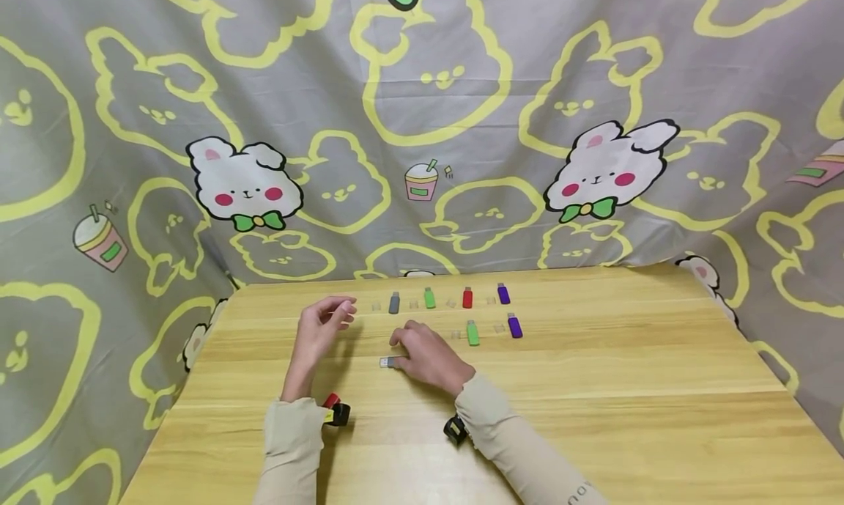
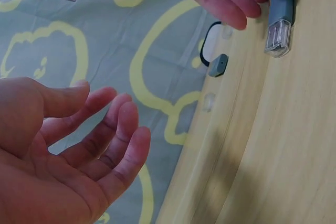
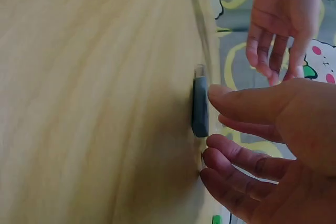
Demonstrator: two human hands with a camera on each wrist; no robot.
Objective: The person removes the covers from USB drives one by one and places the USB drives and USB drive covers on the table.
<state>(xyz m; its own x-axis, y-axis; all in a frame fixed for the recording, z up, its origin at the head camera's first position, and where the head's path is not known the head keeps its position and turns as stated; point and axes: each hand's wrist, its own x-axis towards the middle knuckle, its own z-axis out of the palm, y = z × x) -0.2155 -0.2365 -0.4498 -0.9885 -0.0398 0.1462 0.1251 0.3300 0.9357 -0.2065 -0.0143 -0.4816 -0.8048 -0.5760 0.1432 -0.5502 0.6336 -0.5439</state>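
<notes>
A grey USB stick (image 1: 387, 362) with its clear cap (image 2: 278, 38) over the plug lies on the wooden table, toward the person from the other sticks. My right hand (image 1: 428, 355) is over the table beside it, the thumb at the stick's side and the other fingers spread apart, not wrapped round it. Whether the thumb touches or is just short of it, I cannot tell. My left hand (image 1: 323, 325) hovers above the table to the left, fingers loosely bent and holding nothing. Near it lies another grey USB stick (image 1: 394, 303), uncapped, with a clear cap (image 1: 376, 306) at its left.
Along the back row are a green stick (image 1: 429, 297), a red stick (image 1: 467, 297) and a purple stick (image 1: 504, 294). Nearer lie another green stick (image 1: 472, 333) and purple stick (image 1: 514, 326). Loose clear caps sit beside them. A patterned curtain (image 1: 395, 219) hangs behind the table.
</notes>
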